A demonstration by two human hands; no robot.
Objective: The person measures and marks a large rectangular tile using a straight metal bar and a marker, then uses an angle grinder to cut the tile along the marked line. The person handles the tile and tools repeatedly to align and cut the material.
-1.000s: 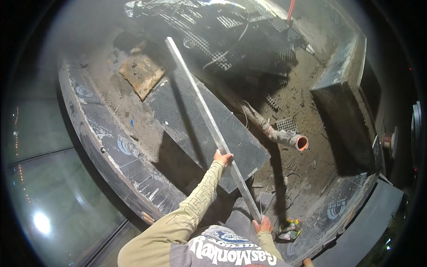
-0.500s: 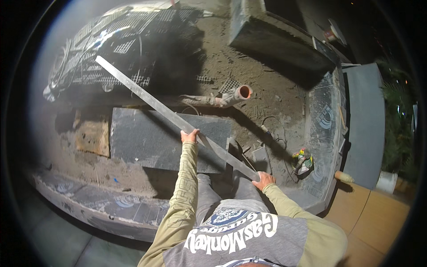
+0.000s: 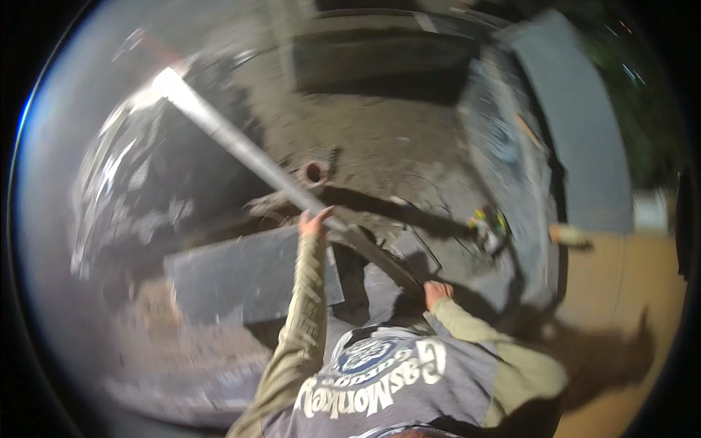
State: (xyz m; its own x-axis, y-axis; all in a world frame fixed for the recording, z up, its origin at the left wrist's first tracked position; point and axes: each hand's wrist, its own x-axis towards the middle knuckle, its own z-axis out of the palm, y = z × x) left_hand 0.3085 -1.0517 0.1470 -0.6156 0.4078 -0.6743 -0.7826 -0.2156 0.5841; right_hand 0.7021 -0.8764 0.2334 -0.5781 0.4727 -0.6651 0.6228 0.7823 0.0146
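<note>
The metal bar (image 3: 248,152) is silvery grey, whitish at its far end. Slate grey colours the rectangular slab (image 3: 248,277); reddish brown, the pipe mouth (image 3: 314,173). The soil (image 3: 394,139) is dull brown, and the crumpled packet (image 3: 488,226) by its right edge mixes yellow, green and white. The grey shirt (image 3: 409,379) carries white lettering, a round blue emblem and olive-khaki sleeves (image 3: 307,306).

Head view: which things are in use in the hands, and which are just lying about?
In use:
- long silver metal bar, held by left hand and right hand

Apparently lying about:
- flat dark-grey rectangular slab
- round orange-mouthed pipe
- blurred multicoloured bundle
</note>
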